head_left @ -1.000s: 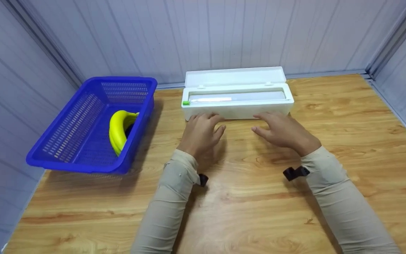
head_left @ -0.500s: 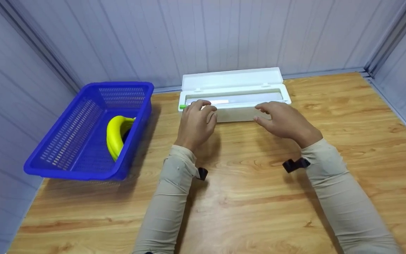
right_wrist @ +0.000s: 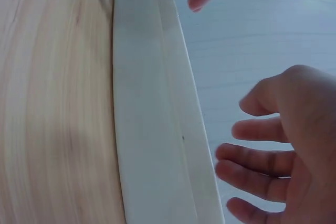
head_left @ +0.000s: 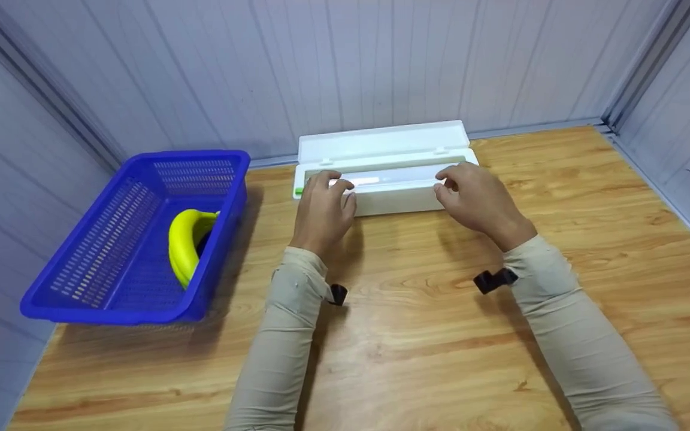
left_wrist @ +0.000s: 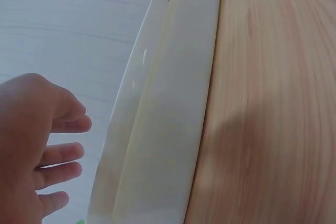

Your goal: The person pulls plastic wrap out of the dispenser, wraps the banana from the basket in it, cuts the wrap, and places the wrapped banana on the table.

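Note:
A long white cling film dispenser (head_left: 398, 202) stands near the back wall, its hinged lid (head_left: 381, 142) tilted back. Clear, shiny film (head_left: 402, 176) shows inside, and a green tab (head_left: 299, 191) sits at the front left corner. Over the left part of the front edge hovers my left hand (head_left: 321, 214), fingers loosely bent. My right hand (head_left: 481, 199) is at the right end of that edge, thumb and index fingertip close together. In the right wrist view, the right fingers (right_wrist: 254, 157) are spread beside the box's rim, nothing seen between them.
To the left, a blue plastic basket (head_left: 135, 316) holds yellow bananas (head_left: 183, 245) and a dark item partly hidden by its side. White panel walls (head_left: 369, 66) close off the back and sides of the wooden table (head_left: 417, 335).
Both hands have risen from before the box's front wall to over its front edge. The right thumb and index finger have drawn closer. The head view has shifted slightly.

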### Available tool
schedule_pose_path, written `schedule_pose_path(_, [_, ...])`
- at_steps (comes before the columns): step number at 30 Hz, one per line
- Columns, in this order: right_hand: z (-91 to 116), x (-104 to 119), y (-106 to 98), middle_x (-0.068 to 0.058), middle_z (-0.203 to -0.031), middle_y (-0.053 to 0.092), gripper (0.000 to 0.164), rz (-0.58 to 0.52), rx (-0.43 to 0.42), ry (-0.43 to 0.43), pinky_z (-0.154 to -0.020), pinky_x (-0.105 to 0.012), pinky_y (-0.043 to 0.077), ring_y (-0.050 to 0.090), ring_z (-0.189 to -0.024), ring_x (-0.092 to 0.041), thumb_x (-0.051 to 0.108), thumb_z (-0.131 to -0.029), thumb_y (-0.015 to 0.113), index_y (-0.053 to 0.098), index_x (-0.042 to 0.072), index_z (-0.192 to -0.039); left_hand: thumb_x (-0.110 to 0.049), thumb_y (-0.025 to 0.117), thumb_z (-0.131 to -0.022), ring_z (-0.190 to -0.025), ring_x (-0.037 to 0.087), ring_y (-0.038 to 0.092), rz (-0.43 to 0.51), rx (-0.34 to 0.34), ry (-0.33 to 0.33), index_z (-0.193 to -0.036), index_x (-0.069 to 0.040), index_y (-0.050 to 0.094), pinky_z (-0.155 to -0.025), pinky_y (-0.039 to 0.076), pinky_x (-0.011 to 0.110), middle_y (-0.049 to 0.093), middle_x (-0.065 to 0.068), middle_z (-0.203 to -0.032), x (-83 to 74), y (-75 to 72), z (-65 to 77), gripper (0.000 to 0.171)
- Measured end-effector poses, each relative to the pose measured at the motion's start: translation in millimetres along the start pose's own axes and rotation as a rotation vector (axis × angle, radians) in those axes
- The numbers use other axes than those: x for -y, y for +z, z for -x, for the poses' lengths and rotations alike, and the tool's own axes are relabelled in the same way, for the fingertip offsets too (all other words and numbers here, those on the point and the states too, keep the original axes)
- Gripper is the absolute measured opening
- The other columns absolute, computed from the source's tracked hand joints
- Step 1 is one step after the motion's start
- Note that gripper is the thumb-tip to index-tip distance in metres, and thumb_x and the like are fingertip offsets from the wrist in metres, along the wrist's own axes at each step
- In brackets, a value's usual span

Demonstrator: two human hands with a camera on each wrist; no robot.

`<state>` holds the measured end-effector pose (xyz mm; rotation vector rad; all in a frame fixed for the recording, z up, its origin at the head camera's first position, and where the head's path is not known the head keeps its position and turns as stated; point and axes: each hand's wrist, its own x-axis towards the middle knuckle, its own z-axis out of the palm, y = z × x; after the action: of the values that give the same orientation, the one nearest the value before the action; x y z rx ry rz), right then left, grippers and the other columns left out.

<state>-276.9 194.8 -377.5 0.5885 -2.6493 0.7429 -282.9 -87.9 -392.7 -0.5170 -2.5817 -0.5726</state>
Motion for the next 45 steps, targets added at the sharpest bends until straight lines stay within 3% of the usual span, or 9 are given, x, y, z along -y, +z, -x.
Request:
schedule_pose_path(6, [-2,-3,5,-0.017,-0.104,0.063,0.022,0.037,-0.153,-0.032,-0.078,-0.054,0.042,0.058,-0.091,-0.034,0.016,-0.095,0.061,0.072,-0.001,-0.103,-0.023,0.063,-0.098,-0.131,0.029,0.047,-0.013,0.102,-0.058,-0.123,-0.009,0.07,-0.114,0.032,0.039,0.054,0.015,-0.139,0.9,-1.3,0.3,0.029])
schedule_pose_path(10, [-1,-5,10,-0.017,-0.114,0.061,0.023,0.059,-0.148,-0.022,-0.082,-0.056,0.04,0.057,-0.105,-0.037,0.016,-0.094,0.061,0.071,0.0,-0.108,-0.023,0.062,-0.098,-0.134,0.029,0.045,-0.014,0.137,-0.065,-0.128,-0.009,0.067,-0.119,0.025,0.042,0.054,0.015,-0.141,2.5,1.3,2.3,0.033])
schedule_pose_path(17, [2,-8,17,-0.024,-0.128,0.059,0.028,0.084,-0.092,-0.034,-0.101,-0.063,0.036,0.055,-0.117,-0.046,0.015,-0.092,0.065,0.068,-0.003,-0.112,-0.024,0.062,-0.099,-0.134,0.029,0.045,-0.03,0.167,-0.069,-0.135,-0.01,0.063,-0.119,0.023,0.042,0.054,0.015,-0.14,3.7,3.0,6.0,0.039])
schedule_pose_path(27, [6,-11,21,-0.022,-0.131,0.058,0.036,0.144,-0.003,0.011,-0.107,-0.061,0.031,0.051,-0.123,-0.045,0.023,-0.096,0.061,0.065,0.001,-0.124,-0.024,0.063,-0.098,-0.128,0.03,0.047,-0.027,0.168,-0.056,-0.137,-0.005,0.059,-0.113,0.032,0.04,0.054,0.016,-0.137,4.5,6.1,6.9,0.044])
schedule_pose_path(32, [6,-13,23,-0.023,-0.123,0.06,0.038,0.143,-0.034,0.007,-0.105,-0.059,0.035,0.054,-0.116,-0.045,0.022,-0.094,0.063,0.065,-0.004,-0.123,-0.022,0.063,-0.098,-0.127,0.03,0.047,0.0,0.149,-0.089,-0.134,-0.003,0.061,-0.112,0.034,0.038,0.055,0.016,-0.136,3.8,6.2,6.3,0.041])
schedule_pose_path(38, [4,-14,23,-0.023,-0.111,0.063,0.035,0.114,-0.111,-0.006,-0.091,-0.055,0.047,0.058,-0.103,-0.042,0.017,-0.09,0.067,0.067,-0.008,-0.115,-0.019,0.063,-0.098,-0.125,0.029,0.051,0.034,0.103,-0.119,-0.131,-0.003,0.063,-0.11,0.037,0.038,0.058,0.015,-0.132,2.4,7.2,5.1,0.037])
schedule_pose_path(45, [5,-16,25,-0.022,-0.108,0.063,0.03,0.102,-0.128,0.005,-0.087,-0.057,0.046,0.057,-0.1,-0.043,0.016,-0.089,0.067,0.067,-0.006,-0.11,-0.016,0.057,-0.099,-0.121,0.027,0.052,0.041,0.095,-0.125,-0.123,-0.007,0.067,-0.107,0.039,0.038,0.06,0.011,-0.128,1.6,7.7,5.9,0.027])
